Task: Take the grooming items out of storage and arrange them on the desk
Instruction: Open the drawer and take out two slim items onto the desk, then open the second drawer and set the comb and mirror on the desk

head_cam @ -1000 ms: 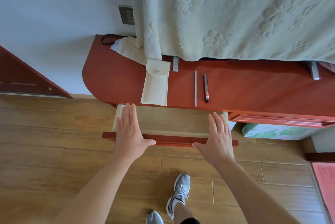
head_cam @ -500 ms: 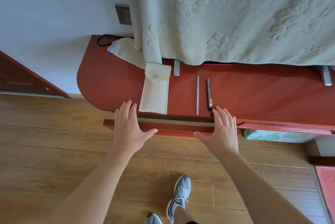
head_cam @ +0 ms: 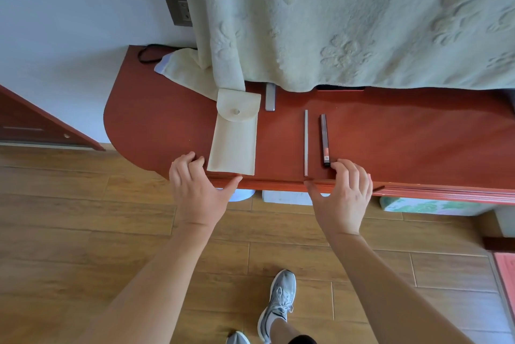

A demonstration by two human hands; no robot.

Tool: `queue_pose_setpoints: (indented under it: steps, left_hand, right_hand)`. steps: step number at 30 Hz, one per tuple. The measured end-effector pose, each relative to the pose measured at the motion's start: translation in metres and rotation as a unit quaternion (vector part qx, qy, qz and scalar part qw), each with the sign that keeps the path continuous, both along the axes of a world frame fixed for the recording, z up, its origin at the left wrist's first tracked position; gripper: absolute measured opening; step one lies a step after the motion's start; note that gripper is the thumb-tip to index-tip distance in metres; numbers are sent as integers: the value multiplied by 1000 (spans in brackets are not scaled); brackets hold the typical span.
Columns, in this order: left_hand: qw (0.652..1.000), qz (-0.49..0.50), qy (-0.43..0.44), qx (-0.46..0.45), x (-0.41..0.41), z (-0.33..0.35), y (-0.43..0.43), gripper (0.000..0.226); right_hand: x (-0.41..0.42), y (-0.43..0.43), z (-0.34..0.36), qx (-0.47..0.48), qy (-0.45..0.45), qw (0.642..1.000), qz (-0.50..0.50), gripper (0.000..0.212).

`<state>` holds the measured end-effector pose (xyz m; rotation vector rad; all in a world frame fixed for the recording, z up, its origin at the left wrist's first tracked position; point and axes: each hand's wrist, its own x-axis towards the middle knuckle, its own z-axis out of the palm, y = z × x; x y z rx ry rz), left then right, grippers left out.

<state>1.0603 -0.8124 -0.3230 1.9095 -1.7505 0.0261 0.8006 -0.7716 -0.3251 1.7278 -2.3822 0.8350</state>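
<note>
On the red-brown desk (head_cam: 156,126) lie a cream pouch (head_cam: 234,140) with a snap flap, a thin silver stick (head_cam: 306,143) and a dark slim tube (head_cam: 324,138), side by side. A small silver bar (head_cam: 270,97) sits behind the pouch, half under the blanket. The drawer front (head_cam: 273,184) is flush with the desk edge. My left hand (head_cam: 195,190) rests at the edge just left of the pouch, bent fingertips on the top, thumb along the front. My right hand (head_cam: 342,198) does the same, its fingertips beside the tube's near end. Neither hand holds anything.
A pale green blanket (head_cam: 362,23) hangs over the back of the desk. A wall outlet (head_cam: 178,7) and a black cable (head_cam: 147,53) are at the back left. A leaf-patterned box (head_cam: 429,205) stands under the desk on the right. My grey shoe (head_cam: 278,302) is on the wooden floor.
Both hands pushed the open drawer inward until it shut under the desk top. Their fingers, straight before, now bend onto the desk edge.
</note>
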Motion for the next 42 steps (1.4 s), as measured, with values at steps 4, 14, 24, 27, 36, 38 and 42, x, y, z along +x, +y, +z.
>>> queue_pose_setpoints:
  steps: [4,14,24,27,36,38,42]
  left_hand:
    - [1000,4,-11,-22,0,-5,-2,80]
    - [1000,14,-10,10,-3,5,-1,79]
    - [991,-16,-31,132,2,32,13,84]
    - [987,-40,7,155,4,47,17,100]
    - [974,-109,-1,197,6,102,31,111]
    - [972,-125,-11,196,6,115,38,106]
    - [966,-162,-26,198,6,142,54,83]
  right_hand:
    - [0,-3,-5,-25,10,1000,0,53]
    - [0,-2,-2,-19,5,1000,1,52]
    - [-6,9,25,95,-4,994,50,63]
    - [-4,13,38,164,-6,985,60,74]
    - [4,36,93,236,-26,969,70,95]
    - [7,43,107,235,-19,969,72,94]
    - [15,65,136,226,-19,971,75,80]
